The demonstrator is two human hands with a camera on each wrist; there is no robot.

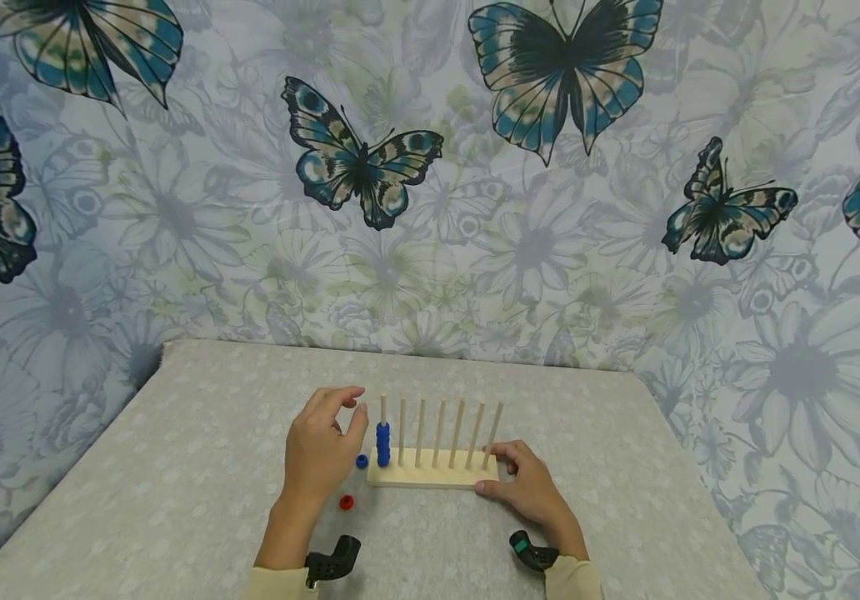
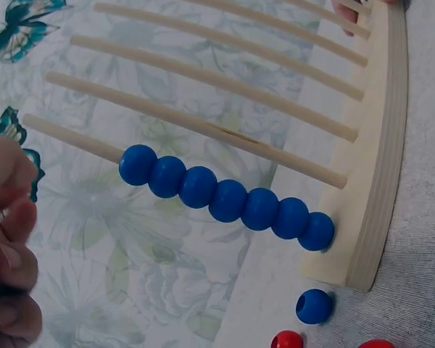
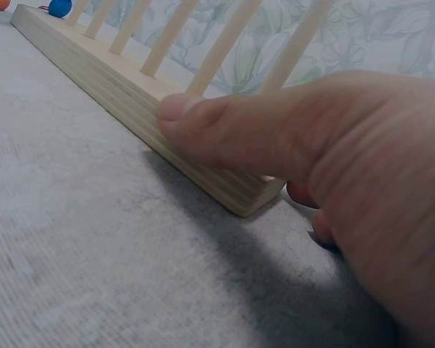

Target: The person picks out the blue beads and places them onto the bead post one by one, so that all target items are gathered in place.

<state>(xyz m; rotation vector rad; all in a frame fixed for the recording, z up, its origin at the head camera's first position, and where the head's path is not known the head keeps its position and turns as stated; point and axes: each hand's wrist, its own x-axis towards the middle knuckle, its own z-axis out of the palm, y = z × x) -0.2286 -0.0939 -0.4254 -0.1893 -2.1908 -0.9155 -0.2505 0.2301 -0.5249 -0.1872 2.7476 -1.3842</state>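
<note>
Pale wooden peg rack (image 1: 430,477), a flat rectangular base with seven thin upright dowels, stands on the grey speckled tablecloth (image 1: 175,467) near the middle of the table. Leftmost dowel (image 1: 382,407) carries a stack of blue round beads (image 1: 382,444); the left wrist view shows seven of them, touching one another, the lowest resting on the base, the dowel tip bare above them. The other six dowels carry nothing.

Left hand (image 1: 321,450) sits just left of the rack, beside the beaded dowel. Fingers are loosely curled, thumb and forefinger slightly apart near the dowel tip; nothing is visibly held between them. Left wrist view shows only fingertips (image 2: 11,268) at the frame edge, apart from the beads.

Right hand (image 1: 531,487) grips the right end of the rack base: thumb (image 3: 225,134) lies flat along the front edge, the remaining fingers curl round the end behind it. Base lies flat on the cloth.

Loose beads on the cloth, left of the rack: one blue bead (image 1: 361,461) just beside the base corner, not touching it; one red bead (image 1: 346,502) nearer the person, by the left wrist. Left wrist view shows a second red bead (image 2: 377,344) partly cut by the frame edge.

Butterfly-print fabric backdrop (image 1: 430,183) hangs behind the table.
</note>
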